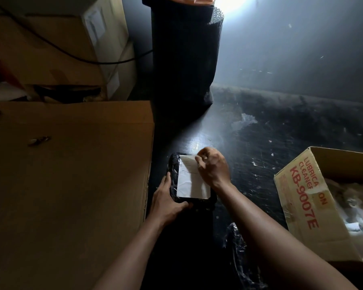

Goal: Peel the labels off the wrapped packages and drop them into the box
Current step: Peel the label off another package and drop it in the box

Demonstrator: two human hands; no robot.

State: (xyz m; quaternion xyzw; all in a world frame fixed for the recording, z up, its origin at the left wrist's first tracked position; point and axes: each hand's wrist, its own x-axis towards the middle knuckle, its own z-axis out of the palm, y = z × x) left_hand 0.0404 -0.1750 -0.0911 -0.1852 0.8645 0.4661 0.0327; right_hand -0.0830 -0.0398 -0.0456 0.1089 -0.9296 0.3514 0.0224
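- Landmark was the wrapped package point(192, 181), dark and film-covered, lying flat on the black table point(260, 132).
- Far left of the package: a big closed carton point(67, 174), its edge just beside the package; more stacked cartons point(57, 45) sat beyond it.
- My left hand point(166, 200) sat on the package's near-left corner, fingers spread and pressed down to pin it; it was not closed around anything.
- The label point(192, 177) was white paper on top of the package. Its long axis ran away from me, same as the package's, with the short edges near and far.
- My right hand point(213, 167) was at the label's far-right corner, fingers curled shut in a pinch on that corner; whether the corner had lifted, I couldn't tell.
- Handling guess: label thin, light, tears easily, so take it at a corner and pull low and slow. The film looked slick and soft, so the package needed holding down.
- Behind the package: a dark roll of wrap point(184, 55) stood upright.
- Well right of the package: the open box point(314, 197), red lettering on its side, crumpled paper already inside.
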